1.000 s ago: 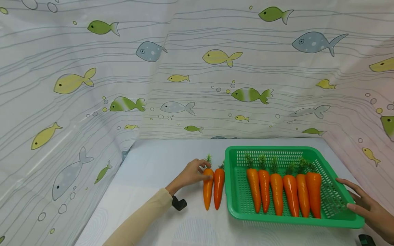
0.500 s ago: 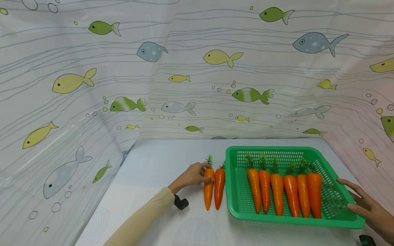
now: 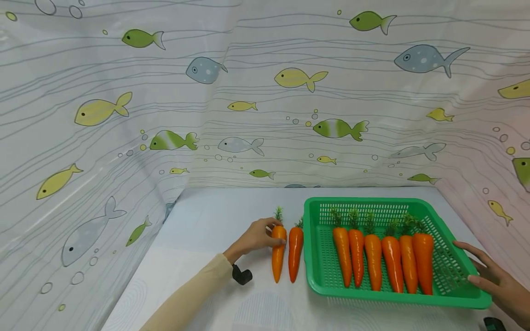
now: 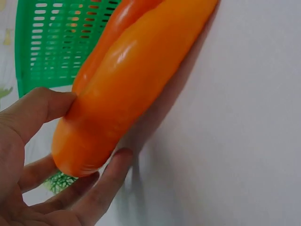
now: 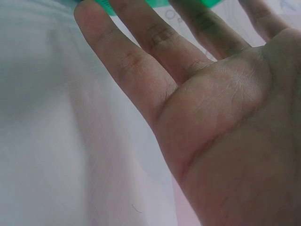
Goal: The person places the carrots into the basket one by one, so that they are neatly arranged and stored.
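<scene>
My left hand holds an orange toy carrot by its thick upper end, thumb on one side and fingers on the other. In the left wrist view this carrot spans the gap between thumb and fingers, and its green top shows behind them. Just right of it lies a redder carrot, beside the green basket. Inside the basket several carrots lie side by side, leafy tops away from me. My right hand touches the basket's right rim with fairly straight fingers; the right wrist view shows its palm.
The white table extends left of the carrots and in front of the basket. A fish-patterned sheet stands behind and at both sides. Black wrist devices sit by the left wrist and right wrist.
The held carrot has shifted slightly left with my left hand, widening the gap to the redder carrot. My right hand and the basket stay where they were.
</scene>
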The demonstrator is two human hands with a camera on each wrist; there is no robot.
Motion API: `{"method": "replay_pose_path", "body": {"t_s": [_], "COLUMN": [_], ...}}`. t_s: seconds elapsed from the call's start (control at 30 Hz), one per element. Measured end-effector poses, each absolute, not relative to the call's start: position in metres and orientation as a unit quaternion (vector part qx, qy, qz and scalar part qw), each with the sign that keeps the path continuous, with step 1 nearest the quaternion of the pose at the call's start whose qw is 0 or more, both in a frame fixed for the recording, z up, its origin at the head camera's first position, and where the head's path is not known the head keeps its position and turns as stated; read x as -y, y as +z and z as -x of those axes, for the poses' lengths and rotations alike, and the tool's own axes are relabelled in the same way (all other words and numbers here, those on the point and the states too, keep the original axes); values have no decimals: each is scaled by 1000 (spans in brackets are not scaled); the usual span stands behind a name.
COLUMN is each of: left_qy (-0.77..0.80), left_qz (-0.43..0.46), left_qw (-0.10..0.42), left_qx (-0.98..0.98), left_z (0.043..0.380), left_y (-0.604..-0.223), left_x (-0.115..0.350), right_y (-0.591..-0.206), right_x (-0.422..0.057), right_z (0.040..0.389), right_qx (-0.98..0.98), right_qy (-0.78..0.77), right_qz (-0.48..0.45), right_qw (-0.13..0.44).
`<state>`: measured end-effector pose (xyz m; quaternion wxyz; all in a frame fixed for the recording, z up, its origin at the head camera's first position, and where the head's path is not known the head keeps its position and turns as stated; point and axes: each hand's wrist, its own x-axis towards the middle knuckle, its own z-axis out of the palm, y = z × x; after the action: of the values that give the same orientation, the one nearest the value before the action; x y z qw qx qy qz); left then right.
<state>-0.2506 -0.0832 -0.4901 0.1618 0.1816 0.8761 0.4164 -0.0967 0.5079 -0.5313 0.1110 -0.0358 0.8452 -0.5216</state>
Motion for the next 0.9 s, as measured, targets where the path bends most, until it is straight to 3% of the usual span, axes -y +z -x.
{"method": "replay_pose_path", "body": {"t_s": [0.9], "left_qy": [502], "left_qz": [-164], "left_qw": [137], "left_qx": [-838], "left_z": [253], "left_y": [-473], "left_x": [96], "right_y": [-532], "right_x": [-508], "right_z": [98], "right_qx": [-854], "right_qy": [-509], "right_qz": [28], "right_qw": [102]}}
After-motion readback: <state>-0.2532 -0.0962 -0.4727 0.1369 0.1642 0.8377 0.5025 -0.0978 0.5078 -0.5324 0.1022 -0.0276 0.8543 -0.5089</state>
